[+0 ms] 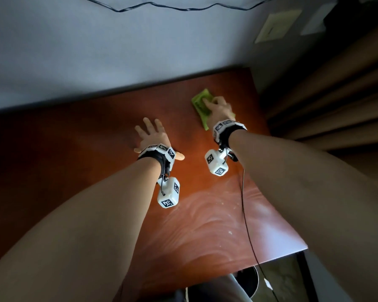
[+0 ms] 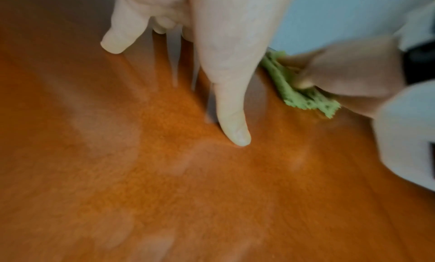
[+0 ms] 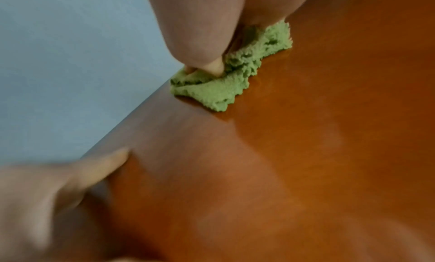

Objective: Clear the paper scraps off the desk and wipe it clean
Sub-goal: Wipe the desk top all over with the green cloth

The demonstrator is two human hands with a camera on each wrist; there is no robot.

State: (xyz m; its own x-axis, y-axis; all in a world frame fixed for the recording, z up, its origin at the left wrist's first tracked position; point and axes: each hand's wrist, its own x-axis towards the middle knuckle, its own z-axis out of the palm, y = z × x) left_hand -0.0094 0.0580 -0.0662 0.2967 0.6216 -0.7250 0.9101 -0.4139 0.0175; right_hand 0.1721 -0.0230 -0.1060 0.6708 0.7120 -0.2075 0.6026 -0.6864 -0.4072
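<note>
Two bare hands are over the glossy reddish-brown wooden desk [image 1: 109, 136]. Left hand [image 1: 152, 138]: fingers straight and spread, palm down on the desk surface, holding nothing; the left wrist view shows its fingertips [image 2: 237, 135] touching the wood. Right hand [image 1: 219, 111]: fingers bent down onto the crumpled green terry cloth [image 1: 202, 107], pressing it against the desk near the far right corner, close to the pale wall [image 1: 118, 51]. Whether the fingers actually clasp the cloth is unclear, owing to blur. Faint streaks and a few small pale specks [image 1: 229, 232] lie on the near part of the desk.
</note>
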